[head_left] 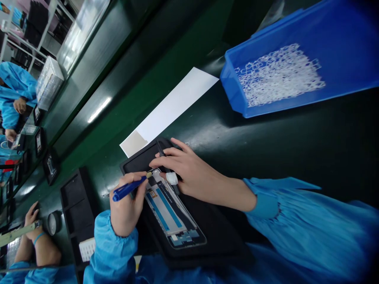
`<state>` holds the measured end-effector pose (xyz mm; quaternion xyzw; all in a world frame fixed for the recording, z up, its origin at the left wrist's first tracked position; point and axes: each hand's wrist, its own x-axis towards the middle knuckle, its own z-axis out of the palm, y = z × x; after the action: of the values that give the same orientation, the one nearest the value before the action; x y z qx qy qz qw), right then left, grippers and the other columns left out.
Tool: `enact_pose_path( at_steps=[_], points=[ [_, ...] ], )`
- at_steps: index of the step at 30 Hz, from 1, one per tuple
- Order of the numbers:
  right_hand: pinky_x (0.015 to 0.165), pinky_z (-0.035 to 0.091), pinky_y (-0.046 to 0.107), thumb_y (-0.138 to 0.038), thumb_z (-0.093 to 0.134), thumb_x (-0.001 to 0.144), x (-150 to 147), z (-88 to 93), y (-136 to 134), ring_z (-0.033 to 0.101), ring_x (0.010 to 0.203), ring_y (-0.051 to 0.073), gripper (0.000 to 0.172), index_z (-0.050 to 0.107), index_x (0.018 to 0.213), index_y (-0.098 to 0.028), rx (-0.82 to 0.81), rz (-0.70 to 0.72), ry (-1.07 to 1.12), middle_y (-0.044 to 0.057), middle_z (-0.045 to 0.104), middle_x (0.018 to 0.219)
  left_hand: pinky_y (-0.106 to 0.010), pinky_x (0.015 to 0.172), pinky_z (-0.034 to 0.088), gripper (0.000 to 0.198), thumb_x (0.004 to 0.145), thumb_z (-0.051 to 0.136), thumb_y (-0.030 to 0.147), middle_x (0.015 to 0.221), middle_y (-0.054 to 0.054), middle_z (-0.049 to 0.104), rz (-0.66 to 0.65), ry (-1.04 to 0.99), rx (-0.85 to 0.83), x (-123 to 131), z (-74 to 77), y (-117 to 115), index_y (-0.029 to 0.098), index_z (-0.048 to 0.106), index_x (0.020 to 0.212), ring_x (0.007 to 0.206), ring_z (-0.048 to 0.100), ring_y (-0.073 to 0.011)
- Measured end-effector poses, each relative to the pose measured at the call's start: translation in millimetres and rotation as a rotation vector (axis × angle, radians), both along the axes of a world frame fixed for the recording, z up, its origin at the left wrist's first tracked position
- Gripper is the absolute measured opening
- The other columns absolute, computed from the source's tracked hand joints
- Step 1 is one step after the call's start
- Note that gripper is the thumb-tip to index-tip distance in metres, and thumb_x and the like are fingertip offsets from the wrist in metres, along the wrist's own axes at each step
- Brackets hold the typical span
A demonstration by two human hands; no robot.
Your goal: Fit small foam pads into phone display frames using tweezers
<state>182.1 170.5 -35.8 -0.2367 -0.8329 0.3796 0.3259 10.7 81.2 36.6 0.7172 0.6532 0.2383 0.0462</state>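
A phone frame (174, 213) with two blue strips lies in a black foam tray (219, 232), its inside facing up. Between the fingers of my left hand (127, 209) is a blue pen-shaped tool (127, 189), its pale tip at the upper end of the frame. My right hand (192, 169) reaches over that same end from the other side. A slim black tool (160, 148), perhaps tweezers, runs beneath its fingers and is partly hidden. One of these fingers wears a white wrap (171, 178).
A white paper strip (174, 106) lies beyond the tray. At upper right, a blue bin (237, 98) holds many small white frame-shaped pieces (278, 75). Another black tray (77, 201) and a round container (54, 223) stand left. Co-workers' hands (31, 219) show at the left edge.
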Motion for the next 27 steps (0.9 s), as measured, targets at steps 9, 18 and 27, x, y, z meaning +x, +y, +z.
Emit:
enact_pose_path(
  at_steps=[9,18,27],
  points=[
    [0.116,0.022,0.061,-0.005,0.046,0.081,0,1.5,0,0.058,0.107,0.024,0.038,0.058,0.114,-0.021,0.001,0.009,-0.026,0.005,0.069,0.103,-0.028,0.077,0.058,0.011,0.089,0.063,0.018,0.093,-0.004,0.073,-0.007,-0.052,-0.051,-4,-4.9,4,0.022,0.056,0.097,0.089,0.073,-0.0180],
    [0.114,0.021,0.065,-0.011,0.050,0.086,-3,1.8,1,0.060,0.110,0.025,0.028,0.058,0.111,-0.023,-0.010,0.009,-0.036,0.004,0.070,0.105,-0.033,0.077,0.055,0.007,0.095,0.045,0.020,0.080,0.000,0.060,0.174,-0.429,0.243,-20,-12.2,-11,0.021,0.050,0.089,0.078,0.066,-0.0157],
    [0.113,0.025,0.065,-0.022,0.049,0.094,-4,-1.0,0,0.062,0.108,0.025,0.018,0.059,0.108,-0.023,0.018,-0.022,-0.033,0.005,0.071,0.103,-0.029,0.053,0.035,0.030,0.092,0.050,0.013,0.069,0.000,0.051,-0.104,0.591,-0.020,-14,-23.8,-15,0.024,0.066,0.115,0.058,0.048,-0.0141]
  ],
)
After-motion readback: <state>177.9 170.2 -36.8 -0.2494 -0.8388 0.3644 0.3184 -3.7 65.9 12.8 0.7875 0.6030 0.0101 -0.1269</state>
